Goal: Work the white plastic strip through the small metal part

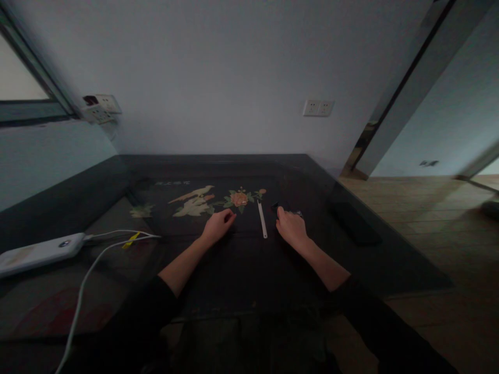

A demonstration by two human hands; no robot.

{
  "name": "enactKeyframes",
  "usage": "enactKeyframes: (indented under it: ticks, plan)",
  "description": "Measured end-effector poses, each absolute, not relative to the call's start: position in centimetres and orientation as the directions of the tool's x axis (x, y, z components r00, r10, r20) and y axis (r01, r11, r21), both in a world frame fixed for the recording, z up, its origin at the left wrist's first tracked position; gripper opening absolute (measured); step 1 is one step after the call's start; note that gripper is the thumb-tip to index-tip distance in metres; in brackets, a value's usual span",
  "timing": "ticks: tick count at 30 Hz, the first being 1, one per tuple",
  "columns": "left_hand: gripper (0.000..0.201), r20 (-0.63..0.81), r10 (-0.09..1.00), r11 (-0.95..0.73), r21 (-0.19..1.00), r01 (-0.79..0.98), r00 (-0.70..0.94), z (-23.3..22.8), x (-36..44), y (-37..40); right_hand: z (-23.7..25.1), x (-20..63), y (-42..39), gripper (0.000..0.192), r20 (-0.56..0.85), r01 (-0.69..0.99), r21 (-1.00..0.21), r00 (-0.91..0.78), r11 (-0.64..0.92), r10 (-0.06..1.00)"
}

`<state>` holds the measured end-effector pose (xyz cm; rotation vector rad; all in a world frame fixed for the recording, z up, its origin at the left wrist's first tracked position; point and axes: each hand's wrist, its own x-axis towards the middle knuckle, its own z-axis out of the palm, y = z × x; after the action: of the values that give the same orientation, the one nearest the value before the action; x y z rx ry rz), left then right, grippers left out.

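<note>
My left hand (219,226) rests on the dark tabletop with its fingers curled closed, and nothing shows in them. My right hand (291,226) is closed around a small dark object (275,206); one black end sticks out past the thumb, and a shiny bit shows by the knuckles. What kind of thing it is I cannot make out, since the fingers cover most of it. Between the hands lies a slim, flat white strip (262,219), notched at its far end and with a small hole at its near end. Neither hand touches the strip.
The dark table (234,280) has a flower-and-bird picture (238,199) on its top. A flat black object (356,223) lies at the right. On the left are a white power bank (42,253) and a white cable (82,291). Behind stands a wall with sockets (318,108).
</note>
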<state>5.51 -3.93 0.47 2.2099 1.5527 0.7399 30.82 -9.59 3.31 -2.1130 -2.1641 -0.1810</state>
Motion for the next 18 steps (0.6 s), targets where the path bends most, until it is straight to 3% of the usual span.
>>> enactKeyframes:
  ticks: [6,13,18]
  plan:
    - [0.027,0.227,0.931,-0.364,0.550,0.752,0.286,0.0,5.4,-3.7,3.3,30.9,-9.5,0.019,0.138,0.999,-0.033,0.008,-0.003,0.990]
    - [0.029,0.243,0.935,-0.354,0.607,0.711,0.258,-0.1,5.4,-3.5,3.2,34.9,-8.1,0.016,0.277,0.940,-0.341,0.118,-0.017,0.954]
    - [0.036,0.322,0.928,-0.364,0.660,0.657,0.190,-0.1,5.3,-3.0,2.3,40.2,-6.9,0.015,0.357,0.876,-0.478,0.124,0.067,0.926]
